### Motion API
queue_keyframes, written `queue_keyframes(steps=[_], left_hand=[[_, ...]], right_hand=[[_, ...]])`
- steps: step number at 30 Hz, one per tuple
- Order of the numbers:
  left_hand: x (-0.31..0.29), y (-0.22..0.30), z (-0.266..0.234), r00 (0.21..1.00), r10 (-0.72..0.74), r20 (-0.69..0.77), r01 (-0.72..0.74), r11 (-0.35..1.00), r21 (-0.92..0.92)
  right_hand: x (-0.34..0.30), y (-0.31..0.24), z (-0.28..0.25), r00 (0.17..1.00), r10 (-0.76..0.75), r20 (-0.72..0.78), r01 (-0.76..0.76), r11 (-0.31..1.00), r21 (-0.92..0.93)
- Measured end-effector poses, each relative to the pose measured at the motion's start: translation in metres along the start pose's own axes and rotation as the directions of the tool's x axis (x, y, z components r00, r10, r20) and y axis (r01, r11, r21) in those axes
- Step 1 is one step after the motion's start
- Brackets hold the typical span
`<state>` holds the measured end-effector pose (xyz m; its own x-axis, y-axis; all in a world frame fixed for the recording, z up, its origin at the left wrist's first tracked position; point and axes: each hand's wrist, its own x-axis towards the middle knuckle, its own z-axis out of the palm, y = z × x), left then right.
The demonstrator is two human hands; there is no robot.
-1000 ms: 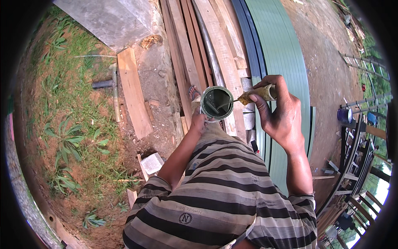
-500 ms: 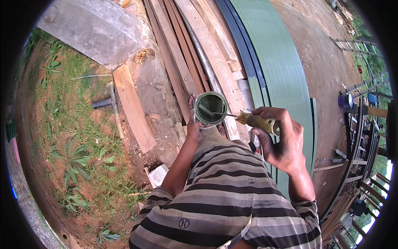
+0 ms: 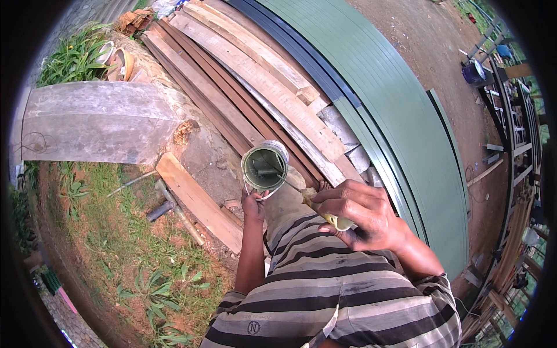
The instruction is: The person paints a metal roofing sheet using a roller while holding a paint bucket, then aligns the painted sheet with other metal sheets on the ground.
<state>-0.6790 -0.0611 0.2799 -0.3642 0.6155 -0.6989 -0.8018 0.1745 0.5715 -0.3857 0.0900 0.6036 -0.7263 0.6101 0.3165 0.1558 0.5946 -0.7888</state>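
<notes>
My left hand (image 3: pixel 253 204) grips a small round tin can (image 3: pixel 265 167) from below, its open mouth turned up toward me and green paint coating its inside. My right hand (image 3: pixel 362 215) is closed around the yellow handle of a thin tool (image 3: pixel 316 205). The tool's slim metal shaft reaches left into the can, its tip down inside the paint. Both hands are held in front of my striped shirt (image 3: pixel 342 296).
Long wooden planks (image 3: pixel 249 75) lie stacked beside green painted metal sheets (image 3: pixel 383 98). A short plank (image 3: pixel 197 200) and a metal pipe (image 3: pixel 159 210) rest on grass at the left. A concrete slab (image 3: pixel 93 122) lies beyond. Scaffolding and a blue bucket (image 3: pixel 473 72) stand at the right.
My right hand has come down and toward me, drawing the tool so only its shaft reaches the can. The can has tipped further toward me. My view has swung up along the planks.
</notes>
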Motion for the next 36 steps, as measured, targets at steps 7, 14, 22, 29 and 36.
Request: queue_keyframes(steps=[7,14,22,29,36], left_hand=[[0.037,0.069,-0.031,0.998,-0.043,-0.047,0.048,0.994,0.103],[0.085,0.110,-0.083,0.997,-0.065,-0.044,0.070,0.989,0.130],[0.112,0.160,-0.080,0.996,-0.088,0.000,0.088,0.994,0.061],[0.126,0.187,-0.084,0.996,-0.034,0.083,0.030,0.999,0.043],[0.130,0.190,-0.084,0.997,-0.076,0.024,0.075,0.996,0.045]], right_hand=[[0.059,0.024,0.035,0.999,-0.017,0.046,0.010,0.990,0.137],[0.132,0.035,0.078,0.995,-0.026,0.095,0.006,0.978,0.209],[0.210,0.010,0.104,0.990,-0.067,0.121,0.044,0.983,0.180],[0.246,-0.015,0.115,0.971,-0.075,0.228,0.040,0.988,0.151],[0.268,-0.016,0.110,0.978,-0.020,0.206,-0.016,0.985,0.173]])
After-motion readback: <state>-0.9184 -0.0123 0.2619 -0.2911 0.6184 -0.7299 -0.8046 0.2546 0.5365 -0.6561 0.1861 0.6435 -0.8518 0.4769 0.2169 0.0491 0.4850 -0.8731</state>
